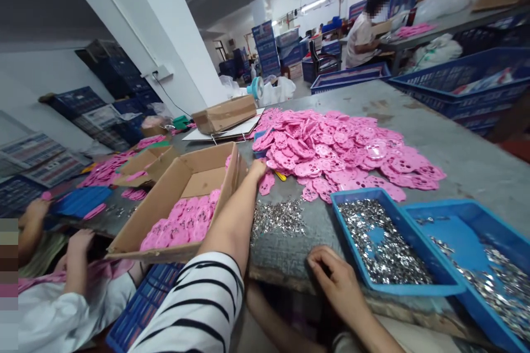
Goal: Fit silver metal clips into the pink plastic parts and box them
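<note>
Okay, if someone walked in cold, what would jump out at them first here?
The big heap of pink discs mid-table, with the left hand reaching its near edge. Right of the right hand, two blue trays of small silver parts. At left, a cardboard box holds more pink pieces.

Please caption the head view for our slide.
Left hand reaches the pink pieces; right hand rests beside a blue tray.
</note>
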Action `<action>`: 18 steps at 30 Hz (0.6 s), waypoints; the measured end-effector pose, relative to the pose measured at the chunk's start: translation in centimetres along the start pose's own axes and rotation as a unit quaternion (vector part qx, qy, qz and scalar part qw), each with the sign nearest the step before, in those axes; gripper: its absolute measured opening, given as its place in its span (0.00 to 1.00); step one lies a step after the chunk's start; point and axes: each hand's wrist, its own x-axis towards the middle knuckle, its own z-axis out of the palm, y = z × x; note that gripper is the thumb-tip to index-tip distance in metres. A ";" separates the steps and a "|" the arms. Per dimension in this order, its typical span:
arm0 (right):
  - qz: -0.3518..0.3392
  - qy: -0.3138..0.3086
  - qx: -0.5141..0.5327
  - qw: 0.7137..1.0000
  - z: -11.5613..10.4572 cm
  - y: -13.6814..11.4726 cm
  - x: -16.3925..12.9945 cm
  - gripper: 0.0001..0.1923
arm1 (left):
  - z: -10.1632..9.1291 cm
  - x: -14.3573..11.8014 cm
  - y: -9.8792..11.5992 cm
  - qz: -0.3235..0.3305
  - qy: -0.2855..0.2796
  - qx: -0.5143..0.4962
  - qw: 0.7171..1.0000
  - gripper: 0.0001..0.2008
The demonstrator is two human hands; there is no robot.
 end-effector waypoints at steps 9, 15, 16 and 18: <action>-0.010 0.010 -0.013 1.000 0.4 0.1 -0.1 0.12 | 1.1 2.3 -0.8 0.035 -0.034 0.001 0.999 0.17; 0.008 0.002 -0.002 1.000 0.3 0.2 -0.1 0.13 | 1.9 0.4 -1.2 0.018 -0.016 0.043 0.999 0.17; 0.011 -0.002 -0.001 1.000 0.3 0.2 -0.1 0.13 | 1.9 -0.1 -1.2 0.012 -0.012 0.053 0.998 0.17; 0.015 -0.008 -0.001 1.000 0.2 0.2 -0.1 0.13 | 1.8 -1.1 -1.2 -0.002 -0.009 0.072 0.997 0.17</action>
